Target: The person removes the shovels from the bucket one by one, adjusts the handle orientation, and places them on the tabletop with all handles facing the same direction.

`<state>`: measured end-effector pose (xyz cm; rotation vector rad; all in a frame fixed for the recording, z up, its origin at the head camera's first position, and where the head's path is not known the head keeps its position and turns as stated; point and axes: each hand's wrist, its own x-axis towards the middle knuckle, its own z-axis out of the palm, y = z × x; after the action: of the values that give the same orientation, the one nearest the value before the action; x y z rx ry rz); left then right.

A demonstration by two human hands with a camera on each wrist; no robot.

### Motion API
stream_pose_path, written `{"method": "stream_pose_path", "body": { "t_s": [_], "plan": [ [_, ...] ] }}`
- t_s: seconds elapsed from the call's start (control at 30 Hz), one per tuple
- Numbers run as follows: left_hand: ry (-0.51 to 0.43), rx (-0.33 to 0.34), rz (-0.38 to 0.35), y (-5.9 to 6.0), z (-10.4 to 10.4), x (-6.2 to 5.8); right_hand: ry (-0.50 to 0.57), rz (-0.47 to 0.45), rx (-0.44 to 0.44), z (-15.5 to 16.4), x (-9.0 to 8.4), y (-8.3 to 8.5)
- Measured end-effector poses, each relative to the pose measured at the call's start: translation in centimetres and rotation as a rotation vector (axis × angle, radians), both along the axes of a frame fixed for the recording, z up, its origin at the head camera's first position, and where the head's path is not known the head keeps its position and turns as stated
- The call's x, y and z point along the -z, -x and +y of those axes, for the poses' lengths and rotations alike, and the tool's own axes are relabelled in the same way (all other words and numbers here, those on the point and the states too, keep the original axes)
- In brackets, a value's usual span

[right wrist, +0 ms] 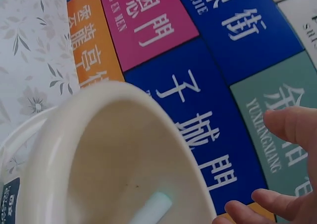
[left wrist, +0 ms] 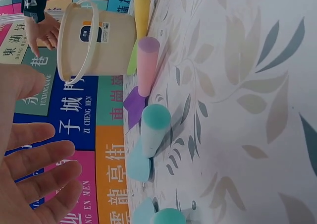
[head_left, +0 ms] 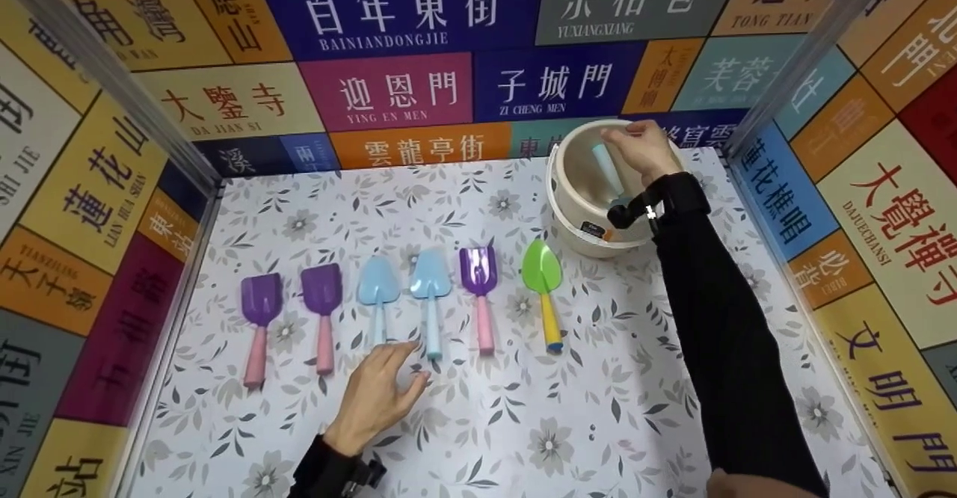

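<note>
My left hand (head_left: 379, 393) hovers by the handle ends of two light blue toy shovels (head_left: 378, 280) (head_left: 431, 277), its fingers spread and holding nothing. Over the mouth of a cream bucket (head_left: 572, 214) at the back right is my right hand (head_left: 644, 149), its thumb and fingers apart around nothing. Inside the bucket leans a light blue shovel handle (right wrist: 152, 208), below the fingers; its blade is largely hidden. Right of the blue pair lie a purple slotted scoop with a pink handle (head_left: 484, 326) and a green trowel (head_left: 541, 265) with a yellow handle.
Two purple shovels with pink handles (head_left: 254, 356) (head_left: 324, 345) lie at the left of the row. A floral cloth (head_left: 553, 438) covers the table. Panels with printed street names (head_left: 396, 94) stand behind and at both sides. The bucket's handle (left wrist: 94, 40) hangs down its side.
</note>
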<state>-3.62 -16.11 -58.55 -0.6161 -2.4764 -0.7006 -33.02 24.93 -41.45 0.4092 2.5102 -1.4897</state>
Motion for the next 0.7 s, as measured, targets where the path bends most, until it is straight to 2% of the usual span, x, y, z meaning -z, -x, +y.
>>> {"method": "stream_pose_path", "body": {
  "t_s": [0.17,0.3,0.43,0.57,0.7],
  "plan": [
    [-0.009,-0.001,-0.007,0.1,0.1,0.1,-0.004,-0.064,-0.011,0.4,0.9,1.2],
    [-0.005,-0.007,-0.019,0.0,0.2,0.4,0.038,-0.118,-0.001,0.8,1.7,1.7],
    [0.002,-0.010,-0.015,-0.2,0.2,0.6,0.101,-0.134,0.015,0.9,2.5,1.9],
    [0.012,-0.010,-0.018,-0.3,0.2,0.7,0.078,-0.108,-0.005,0.9,3.2,2.3],
    [0.021,-0.001,-0.025,-0.3,0.3,0.9,0.027,-0.153,-0.053,1.1,3.3,2.5]
  ]
}}
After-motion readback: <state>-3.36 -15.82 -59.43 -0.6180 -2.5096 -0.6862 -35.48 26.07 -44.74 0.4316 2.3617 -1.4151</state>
